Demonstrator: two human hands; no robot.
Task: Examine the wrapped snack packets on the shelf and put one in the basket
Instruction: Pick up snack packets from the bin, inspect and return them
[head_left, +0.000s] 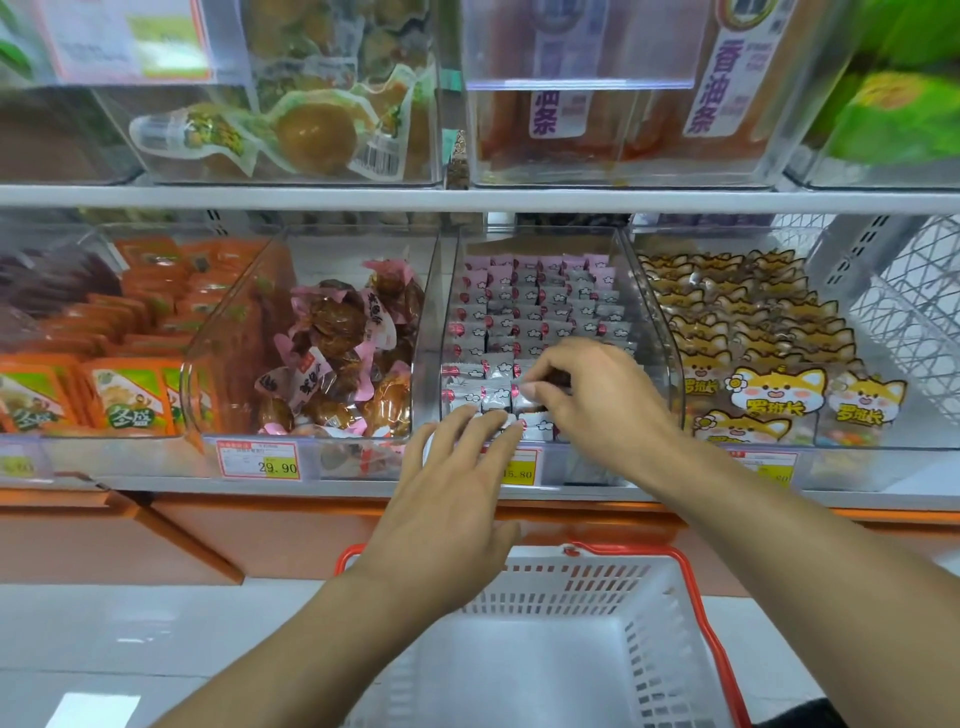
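Small silver and pink wrapped snack packets (540, 312) lie in rows inside a clear bin (652, 291) on the middle shelf. My right hand (592, 395) is inside the bin's front, its thumb and fingers curled and pinching one packet (524, 400) in the front rows. My left hand (457, 499) reaches up with straight, spread fingers whose tips touch the bin's front edge and the front packets. A white basket (670, 613) with red rim and handle sits below my arms, nothing visible inside it.
Neighbouring clear bins hold brown pink-wrapped snacks (337, 353), orange packs (130, 395) and cat-print packets (769, 384). Price tags (260, 460) line the shelf edge. An upper shelf (467, 197) carries more bins. A white wire rack (909, 312) stands at right.
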